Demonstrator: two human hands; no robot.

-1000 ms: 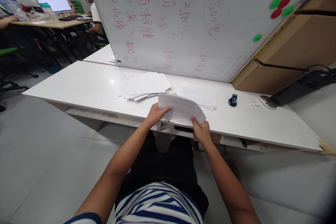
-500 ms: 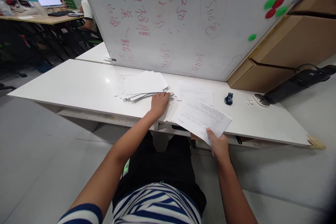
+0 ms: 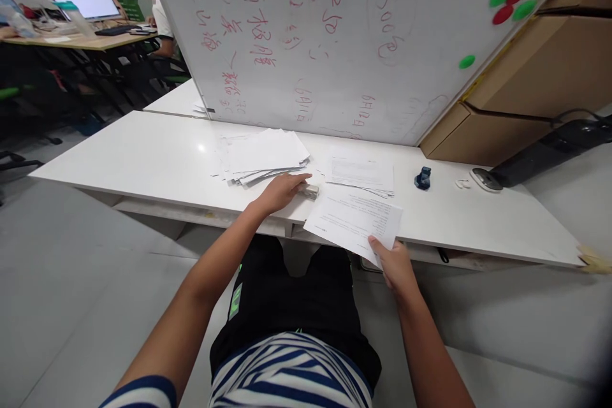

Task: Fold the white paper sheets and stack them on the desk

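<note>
My right hand (image 3: 396, 262) pinches the near right corner of a printed sheet of paper (image 3: 356, 220), thumb on top. The sheet is tilted over the desk's front edge. My left hand (image 3: 284, 191) is closed around the back end of what looks like a small grey stapler (image 3: 310, 191), its index finger stretched out above. The stapler's front end points toward the sheet, a little apart from it. Just beyond the left hand lies a fanned stack of white paper (image 3: 268, 152). Another stack of printed sheets (image 3: 361, 172) lies behind the held one.
A whiteboard (image 3: 296, 44) with red writing and magnets stands along the back of the white desk (image 3: 143, 153). To the right are a dark blue object (image 3: 422, 178), a mouse (image 3: 486, 180), a black bottle (image 3: 530, 153) and cardboard boxes (image 3: 530, 76). A person (image 3: 162, 19) sits far left.
My left hand has drawn the stapler toward the desk's front edge, away from the fanned stack. My right hand has moved the sheet slightly left and nearer, uncovering more of the stack behind.
</note>
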